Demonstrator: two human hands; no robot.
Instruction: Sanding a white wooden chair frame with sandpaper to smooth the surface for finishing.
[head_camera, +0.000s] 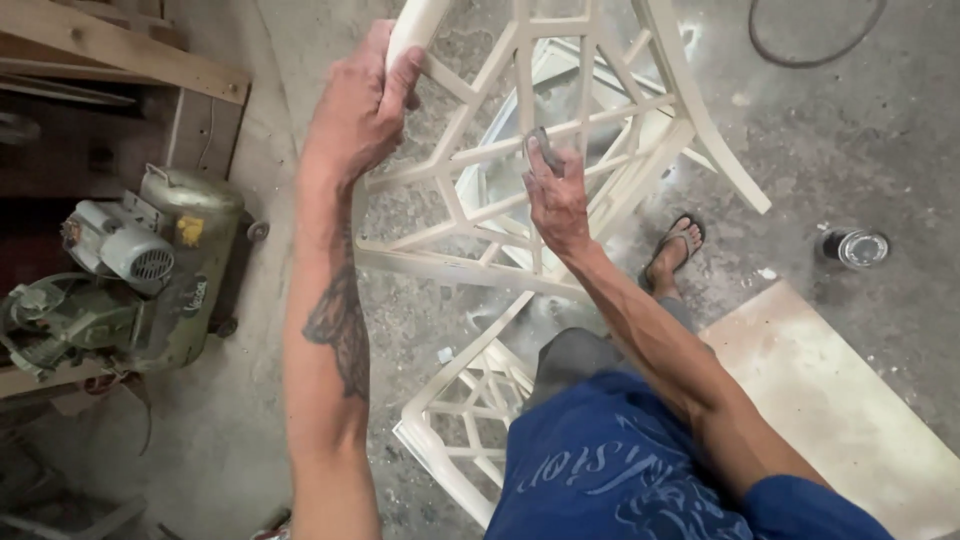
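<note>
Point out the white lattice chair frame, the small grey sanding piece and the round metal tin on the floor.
White lattice wooden chair frame (470, 268): head view, on its lower cross rail.
Small grey sanding piece (541, 148): head view, on the part above the right hand's fingertips.
Round metal tin (858, 248): head view, on its lid.

The white lattice chair frame (560, 150) runs off the top edge, its lower part tucked behind the blue shirt (620, 470). The right hand (556, 195) hides most of its small grey piece (541, 148), too small to identify.
</note>
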